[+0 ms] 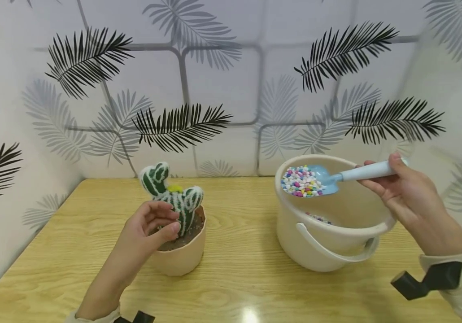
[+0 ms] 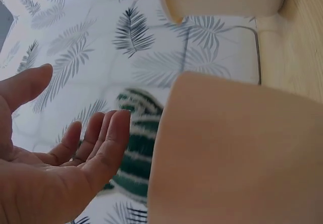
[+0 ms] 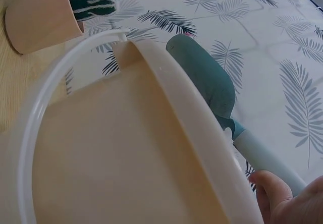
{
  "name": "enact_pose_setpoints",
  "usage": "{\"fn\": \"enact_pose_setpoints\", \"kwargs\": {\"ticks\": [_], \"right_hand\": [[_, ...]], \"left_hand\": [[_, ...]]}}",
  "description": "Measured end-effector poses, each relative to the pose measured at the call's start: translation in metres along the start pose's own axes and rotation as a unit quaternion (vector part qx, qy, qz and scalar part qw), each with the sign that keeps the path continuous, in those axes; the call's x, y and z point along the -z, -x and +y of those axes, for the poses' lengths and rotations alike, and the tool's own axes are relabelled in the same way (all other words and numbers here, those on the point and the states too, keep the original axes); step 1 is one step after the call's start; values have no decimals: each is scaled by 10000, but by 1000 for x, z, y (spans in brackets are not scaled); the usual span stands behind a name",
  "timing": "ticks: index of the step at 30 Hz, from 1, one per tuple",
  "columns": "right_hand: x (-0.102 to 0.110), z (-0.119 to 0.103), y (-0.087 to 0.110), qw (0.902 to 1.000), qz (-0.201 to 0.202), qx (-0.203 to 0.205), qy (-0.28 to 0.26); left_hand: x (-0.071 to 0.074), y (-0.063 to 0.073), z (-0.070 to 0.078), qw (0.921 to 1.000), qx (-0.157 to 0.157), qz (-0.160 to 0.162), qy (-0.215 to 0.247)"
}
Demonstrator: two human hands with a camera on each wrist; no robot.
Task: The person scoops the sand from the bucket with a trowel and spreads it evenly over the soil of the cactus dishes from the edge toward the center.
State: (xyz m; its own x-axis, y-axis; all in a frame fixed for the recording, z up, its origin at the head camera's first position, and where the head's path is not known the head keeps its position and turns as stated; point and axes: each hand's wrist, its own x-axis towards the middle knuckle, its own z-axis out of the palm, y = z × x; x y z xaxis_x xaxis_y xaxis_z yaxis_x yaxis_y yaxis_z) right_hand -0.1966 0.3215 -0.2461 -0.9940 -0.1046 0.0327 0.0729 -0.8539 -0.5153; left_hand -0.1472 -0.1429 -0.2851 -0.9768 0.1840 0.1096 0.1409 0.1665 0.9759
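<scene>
My right hand [image 1: 406, 193] grips the pale handle of a small blue shovel [image 1: 329, 179], held level above a cream bucket [image 1: 315, 242]. Colourful pebbles [image 1: 301, 181] fill the shovel's scoop, and a few more show inside the bucket. In the right wrist view, the underside of the shovel [image 3: 207, 77] appears beyond the bucket's rim [image 3: 171, 82]. On the left, my left hand [image 1: 146, 233] is beside a knitted green-and-white cactus [image 1: 182, 206] in a peach pot [image 1: 178, 262]. Its fingers are loosely bent and hold nothing in the left wrist view; whether they touch the cactus I cannot tell.
Pot and bucket stand apart on a light wooden table [image 1: 239, 224]. The bucket's white handle [image 1: 332, 251] hangs down its front. Behind the table is a wall covering [image 1: 223, 89] printed with leaves.
</scene>
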Motion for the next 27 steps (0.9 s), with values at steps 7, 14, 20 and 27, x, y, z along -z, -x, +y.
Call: {"fn": "enact_pose_setpoints", "kwargs": {"ticks": [7, 14, 20, 27], "right_hand": [[-3, 10, -3, 9998, -177, -16, -25], [-8, 22, -4, 9996, -259, -68, -62], [-15, 35, -6, 9992, -385, -133, 7], [-22, 46, -8, 9992, -352, -139, 98]], "left_hand": [[26, 0, -7, 9973, -174, 462, -546], [45, -4, -16, 9940, 246, 640, -849], [58, -6, -27, 9924, 419, 527, -1027], [69, -12, -40, 9943, 325, 272, -978]]}}
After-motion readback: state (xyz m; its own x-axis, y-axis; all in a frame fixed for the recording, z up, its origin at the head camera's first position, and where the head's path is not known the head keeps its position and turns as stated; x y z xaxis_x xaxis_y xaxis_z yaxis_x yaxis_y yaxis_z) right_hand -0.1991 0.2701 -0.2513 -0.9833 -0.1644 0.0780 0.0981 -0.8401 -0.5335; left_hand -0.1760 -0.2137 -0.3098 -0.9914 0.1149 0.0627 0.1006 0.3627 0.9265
